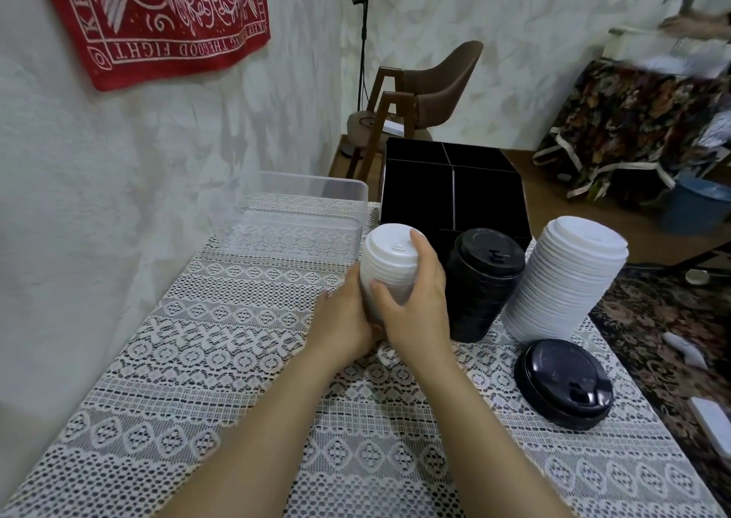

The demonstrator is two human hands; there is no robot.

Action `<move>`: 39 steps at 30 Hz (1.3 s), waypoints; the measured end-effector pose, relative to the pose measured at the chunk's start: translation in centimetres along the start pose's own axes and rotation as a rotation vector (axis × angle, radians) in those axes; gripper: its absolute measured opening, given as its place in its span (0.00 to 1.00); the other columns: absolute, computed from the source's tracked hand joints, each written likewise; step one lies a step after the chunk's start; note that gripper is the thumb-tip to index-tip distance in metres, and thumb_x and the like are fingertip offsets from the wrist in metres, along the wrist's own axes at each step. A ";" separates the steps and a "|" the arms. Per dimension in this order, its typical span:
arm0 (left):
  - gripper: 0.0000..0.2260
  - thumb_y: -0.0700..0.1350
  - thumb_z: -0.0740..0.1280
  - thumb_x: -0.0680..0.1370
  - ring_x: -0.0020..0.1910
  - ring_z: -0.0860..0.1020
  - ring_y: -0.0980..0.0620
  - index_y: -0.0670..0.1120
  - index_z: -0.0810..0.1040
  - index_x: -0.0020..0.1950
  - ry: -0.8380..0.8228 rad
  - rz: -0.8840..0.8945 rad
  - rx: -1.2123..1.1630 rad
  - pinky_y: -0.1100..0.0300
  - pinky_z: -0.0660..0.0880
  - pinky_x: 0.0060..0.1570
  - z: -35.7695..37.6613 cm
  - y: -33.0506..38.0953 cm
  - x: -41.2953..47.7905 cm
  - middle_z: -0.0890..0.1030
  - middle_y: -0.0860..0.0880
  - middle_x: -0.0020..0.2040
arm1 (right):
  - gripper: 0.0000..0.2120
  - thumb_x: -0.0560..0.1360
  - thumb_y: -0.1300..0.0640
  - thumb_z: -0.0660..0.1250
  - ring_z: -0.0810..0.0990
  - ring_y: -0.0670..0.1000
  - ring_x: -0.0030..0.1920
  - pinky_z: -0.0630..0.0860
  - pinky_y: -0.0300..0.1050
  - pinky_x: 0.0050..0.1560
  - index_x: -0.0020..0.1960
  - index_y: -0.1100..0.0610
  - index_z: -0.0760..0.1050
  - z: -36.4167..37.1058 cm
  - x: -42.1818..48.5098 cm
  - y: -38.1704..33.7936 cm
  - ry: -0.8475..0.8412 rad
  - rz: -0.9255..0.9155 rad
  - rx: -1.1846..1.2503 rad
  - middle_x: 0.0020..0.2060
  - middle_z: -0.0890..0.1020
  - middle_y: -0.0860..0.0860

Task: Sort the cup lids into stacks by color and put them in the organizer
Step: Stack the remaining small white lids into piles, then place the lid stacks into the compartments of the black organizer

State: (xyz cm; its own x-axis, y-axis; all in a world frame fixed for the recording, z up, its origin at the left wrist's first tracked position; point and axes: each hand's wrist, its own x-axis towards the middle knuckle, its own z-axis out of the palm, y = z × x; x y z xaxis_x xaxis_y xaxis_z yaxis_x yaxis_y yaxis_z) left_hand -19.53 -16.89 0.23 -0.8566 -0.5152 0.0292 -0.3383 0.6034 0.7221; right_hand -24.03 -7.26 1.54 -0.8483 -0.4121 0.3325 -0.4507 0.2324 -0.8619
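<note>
A stack of white cup lids (389, 264) stands upright in the middle of the table, and both hands hold it. My left hand (346, 319) grips its lower left side. My right hand (415, 300) wraps the right side, fingers reaching up to the top lid. Just right of it stands a stack of black lids (484, 280). A taller, leaning stack of white lids (565, 280) is further right. A short pile of black lids (563, 383) lies in front of that. The black divided organizer (451, 193) stands behind the stacks.
A clear plastic bin (300, 216) sits at the back left of the table against the wall. White lace cloth (221, 379) covers the table. Its right edge drops off beside the black lids. A brown chair (427, 90) stands beyond the organizer.
</note>
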 end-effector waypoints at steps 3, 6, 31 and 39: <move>0.26 0.46 0.70 0.71 0.48 0.80 0.48 0.50 0.66 0.66 0.023 0.017 -0.031 0.44 0.75 0.57 0.1 -0.2 0.4 0.80 0.54 0.47 | 0.34 0.74 0.56 0.70 0.62 0.37 0.60 0.61 0.30 0.58 0.75 0.44 0.58 0.2 0.2 0.2 0.027 -0.005 -0.008 0.70 0.64 0.46; 0.23 0.44 0.72 0.71 0.44 0.79 0.55 0.51 0.68 0.63 0.028 0.013 -0.067 0.56 0.79 0.43 -0.1 -0.7 0.7 0.80 0.56 0.47 | 0.34 0.74 0.56 0.71 0.62 0.35 0.60 0.59 0.19 0.54 0.74 0.43 0.59 0.3 0.3 0.4 0.028 -0.016 -0.003 0.68 0.64 0.43; 0.36 0.43 0.77 0.67 0.62 0.72 0.61 0.58 0.63 0.69 0.046 -0.004 -0.279 0.66 0.72 0.60 -8.7 6.4 0.4 0.73 0.60 0.62 | 0.33 0.70 0.54 0.71 0.66 0.39 0.67 0.65 0.28 0.62 0.64 0.32 0.58 -3.9 4.2 -10.8 -0.039 -0.036 0.036 0.68 0.66 0.46; 0.34 0.41 0.74 0.70 0.56 0.76 0.54 0.61 0.63 0.70 -0.037 -0.042 -0.341 0.55 0.80 0.49 -12.4 10.7 1.2 0.74 0.57 0.62 | 0.36 0.69 0.55 0.71 0.64 0.35 0.66 0.62 0.22 0.59 0.63 0.24 0.57 -6.0 7.0 -15.5 -0.019 0.019 0.028 0.67 0.67 0.45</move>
State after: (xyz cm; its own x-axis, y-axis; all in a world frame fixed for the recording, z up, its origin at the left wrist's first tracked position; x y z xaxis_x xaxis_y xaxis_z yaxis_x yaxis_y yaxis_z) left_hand -19.37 -18.64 16.59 -0.8603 -0.5091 -0.0263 -0.2295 0.3407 0.9117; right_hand -24.65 -8.41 19.56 -0.8509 -0.4249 0.3088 -0.4265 0.2157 -0.8784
